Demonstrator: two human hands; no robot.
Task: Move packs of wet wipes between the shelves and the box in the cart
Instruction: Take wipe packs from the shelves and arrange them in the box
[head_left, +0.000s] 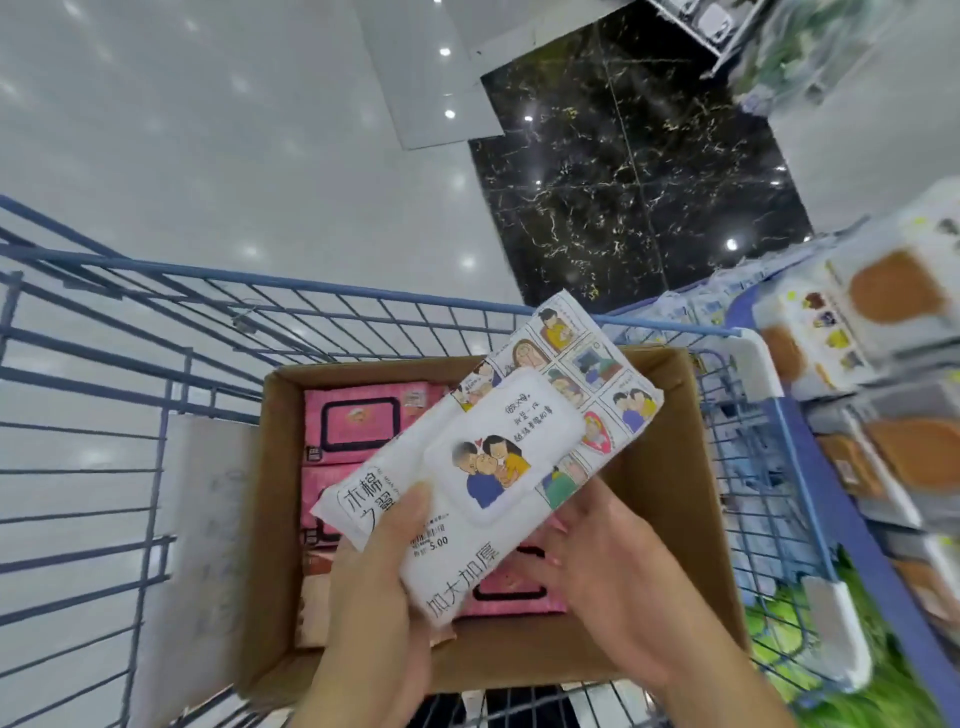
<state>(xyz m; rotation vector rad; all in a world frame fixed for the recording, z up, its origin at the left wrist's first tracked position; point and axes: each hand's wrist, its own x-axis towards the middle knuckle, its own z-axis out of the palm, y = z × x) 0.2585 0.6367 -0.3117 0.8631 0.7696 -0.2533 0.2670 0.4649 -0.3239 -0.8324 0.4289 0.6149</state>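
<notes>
A white pack of wet wipes (498, 447) with cartoon pictures and a white flip lid is held tilted above the cardboard box (670, 499) in the blue wire cart (156, 364). My left hand (374, 587) grips its lower left end, thumb on top. My right hand (608, 582) supports the pack from below on the right, fingers under it. Pink packs (358, 426) lie flat in the left half of the box. The right half of the box floor is bare.
Shelves on the right hold white and orange wipe packs (878, 312) and, lower, more orange packs (904, 457). Green packaging (789, 634) shows beyond the cart's right side. The floor is glossy white tile with a black marble patch (639, 182).
</notes>
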